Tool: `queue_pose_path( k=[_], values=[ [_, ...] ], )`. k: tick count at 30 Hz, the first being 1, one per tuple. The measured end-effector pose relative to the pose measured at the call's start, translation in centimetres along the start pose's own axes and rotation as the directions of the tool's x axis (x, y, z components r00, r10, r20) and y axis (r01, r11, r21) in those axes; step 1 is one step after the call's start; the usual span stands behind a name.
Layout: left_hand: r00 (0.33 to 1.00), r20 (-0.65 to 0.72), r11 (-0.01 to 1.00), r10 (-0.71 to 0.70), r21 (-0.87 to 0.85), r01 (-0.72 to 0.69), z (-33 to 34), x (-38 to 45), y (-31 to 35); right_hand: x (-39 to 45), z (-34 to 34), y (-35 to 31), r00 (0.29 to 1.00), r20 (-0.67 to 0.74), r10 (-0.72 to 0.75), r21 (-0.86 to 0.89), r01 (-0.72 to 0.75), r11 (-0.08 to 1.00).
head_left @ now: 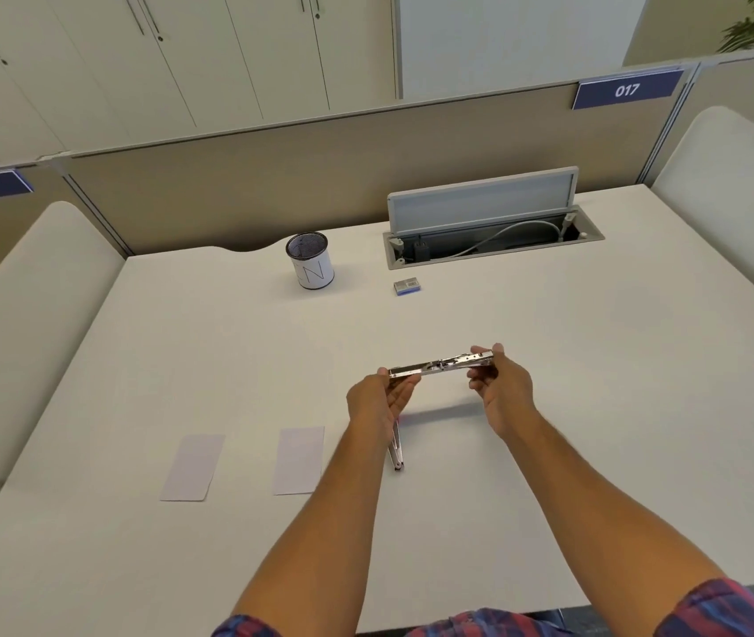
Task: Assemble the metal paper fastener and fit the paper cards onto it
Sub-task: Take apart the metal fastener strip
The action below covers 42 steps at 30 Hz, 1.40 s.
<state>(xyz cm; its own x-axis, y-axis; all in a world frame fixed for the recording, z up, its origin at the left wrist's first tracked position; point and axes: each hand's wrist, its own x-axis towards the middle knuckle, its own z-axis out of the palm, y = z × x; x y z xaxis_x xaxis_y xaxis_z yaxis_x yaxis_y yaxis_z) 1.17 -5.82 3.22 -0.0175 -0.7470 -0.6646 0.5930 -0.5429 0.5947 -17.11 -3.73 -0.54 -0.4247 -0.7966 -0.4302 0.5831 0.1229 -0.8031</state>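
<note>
Near edge: white desk (549, 452) with two paper cards (192, 468) and a loose metal prong strip (397, 452). Above: left hand (377, 400) and right hand (501, 383) pinching fastener bar (439, 363) ends. Beyond: mesh cup (309, 261), small box (407, 286), open cable hatch (494, 232), partition, cabinets.

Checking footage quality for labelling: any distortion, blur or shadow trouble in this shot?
Head view: wide-angle bending curves the partition and desk edges; metal fastener bar slightly soft with glints; soft shadow beneath it on the desk; lighting otherwise even.
</note>
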Motion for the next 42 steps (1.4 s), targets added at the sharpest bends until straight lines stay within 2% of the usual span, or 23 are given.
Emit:
queue_pose_path(
  k=[3,6,8,10,11,12,13,14,15,16,17,19,20,25,29,33,38,42],
  values=[
    [0.999,-0.043,1.000,0.027,0.005,-0.027,-0.2,0.2,-0.6,-0.5,0.0,0.0,0.999,0.029,0.017,0.042,-0.018,0.999],
    [0.997,-0.068,0.999,0.047,0.016,-0.046,0.0,0.4,-0.9,-0.7,0.0,-0.1,0.997,0.067,-0.026,-0.001,0.026,1.000],
    [0.996,-0.074,0.998,0.050,0.033,-0.047,-0.1,0.5,-0.9,-0.7,-0.1,-0.3,0.998,0.069,0.010,0.005,-0.010,1.000],
    [0.988,-0.088,0.977,0.129,0.182,-0.111,-0.3,0.5,-0.8,-0.7,-0.3,-0.5,0.994,0.080,0.069,0.026,-0.072,0.997],
    [0.964,-0.087,0.903,0.250,0.381,-0.200,-0.5,0.6,-0.8,-0.8,-0.4,-0.6,0.991,0.090,0.095,0.028,-0.098,0.995],
    [0.910,-0.031,0.711,0.414,0.635,-0.302,-0.7,0.6,-0.9,-0.9,-0.5,-0.7,0.989,0.099,0.113,0.030,-0.116,0.993],
    [0.831,0.109,0.420,0.546,0.822,-0.383,-0.9,0.5,-0.8,-1.0,-0.7,-0.8,0.987,0.106,0.125,0.027,-0.128,0.991],
    [0.751,0.308,0.127,0.585,0.879,-0.460,-1.0,0.4,-0.6,-1.0,-0.7,-0.9,0.984,0.116,0.135,0.020,-0.138,0.990],
    [0.697,0.499,-0.102,0.515,0.843,-0.528,-0.7,0.3,-0.5,-1.1,-0.8,-0.9,0.981,0.129,0.145,0.010,-0.147,0.989],
    [0.679,0.633,-0.254,0.371,0.773,-0.581,-0.4,0.4,-0.5,-1.3,-0.8,-1.0,0.977,0.145,0.154,-0.002,-0.155,0.988],
    [0.687,0.695,-0.349,0.213,0.711,-0.610,0.1,0.3,-0.6,-1.5,-0.8,-1.0,0.974,0.157,0.163,-0.015,-0.163,0.987],
    [0.698,0.716,-0.467,0.017,0.623,-0.627,0.7,0.2,-1.0,-1.8,-0.8,-0.9,0.969,0.171,0.181,-0.044,-0.176,0.983],
    [0.689,0.725,-0.483,-0.008,0.600,-0.637,0.8,0.2,-1.1,-1.9,-0.8,-0.8,0.966,0.176,0.187,-0.057,-0.180,0.982],
    [0.695,0.717,-0.410,-0.059,0.617,-0.672,1.2,0.1,-0.6,-1.9,-1.3,-0.6,0.956,0.241,0.168,-0.078,-0.154,0.985],
    [0.671,0.736,-0.429,-0.092,0.579,-0.693,1.5,0.1,-0.2,-1.9,-1.7,-0.5,0.949,0.285,0.131,-0.116,-0.101,0.988],
    [0.664,0.744,-0.458,-0.077,0.565,-0.686,2.0,0.1,0.0,-1.7,-1.6,-0.2,0.958,0.269,0.098,-0.147,-0.060,0.987],
    [0.603,0.797,-0.433,0.024,0.552,-0.712,1.8,0.0,-0.1,-1.7,-1.2,0.0,0.959,0.271,0.086,-0.153,-0.046,0.987],
    [0.585,0.787,-0.325,0.198,0.615,-0.718,0.8,0.1,-0.9,-1.5,-1.4,-0.1,0.969,0.242,0.056,-0.171,-0.014,0.985]
  ],
)
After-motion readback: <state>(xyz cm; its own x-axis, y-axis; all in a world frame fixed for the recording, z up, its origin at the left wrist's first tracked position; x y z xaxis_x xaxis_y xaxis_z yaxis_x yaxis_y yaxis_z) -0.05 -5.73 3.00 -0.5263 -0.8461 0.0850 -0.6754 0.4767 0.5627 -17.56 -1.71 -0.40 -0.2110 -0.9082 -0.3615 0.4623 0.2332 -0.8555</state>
